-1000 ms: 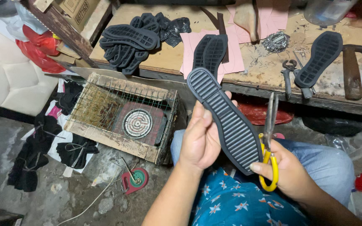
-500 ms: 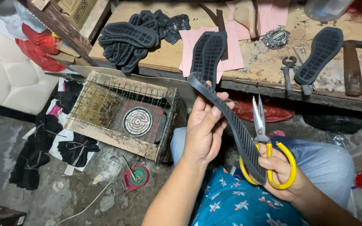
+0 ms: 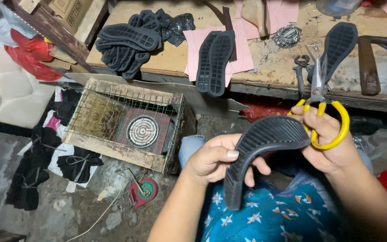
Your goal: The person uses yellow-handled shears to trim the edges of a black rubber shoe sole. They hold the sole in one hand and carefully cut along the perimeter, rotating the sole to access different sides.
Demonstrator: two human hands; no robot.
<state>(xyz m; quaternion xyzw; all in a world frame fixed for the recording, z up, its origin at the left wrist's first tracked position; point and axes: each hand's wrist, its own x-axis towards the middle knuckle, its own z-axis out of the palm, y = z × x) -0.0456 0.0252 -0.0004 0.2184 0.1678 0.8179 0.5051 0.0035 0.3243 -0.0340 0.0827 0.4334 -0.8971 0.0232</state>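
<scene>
Item, in hand: black rubber shoe sole (image 3: 265,148), ribbed tread outward, bent into an arch over the person's lap, below the bench's near edge.

Left hand (image 3: 216,159): fingers curled around the sole's near half, thumb pressed on the tread; closed on it.

Right hand (image 3: 330,143): fingers through the loops of yellow-handled scissors (image 3: 323,107), blades pointing up and away, apparently together; the same hand touches the sole's far end.

Bench (image 3: 175,58), wooden, worn:
- Heap of black soles (image 3: 128,45) at the left end, near the front edge.
- Pair of black soles (image 3: 216,60) lying on pink sheets (image 3: 242,45), toes overhanging the front edge.
- Single black sole (image 3: 337,45) lying diagonally toward the right end.
- Pincers (image 3: 300,67) just left of that sole.
- Hammer (image 3: 368,62) near the right end.
- Metallic tangle (image 3: 287,36) toward the back, middle.

Floor, below the bench's left half:
- Wire-mesh wooden crate (image 3: 126,123) enclosing a round coil heater (image 3: 142,131).
- Small red and green round object (image 3: 143,192) in front of the crate.
- Black scraps (image 3: 36,170) to the crate's left.

Clothing: blue floral fabric (image 3: 274,215) across the lap.
</scene>
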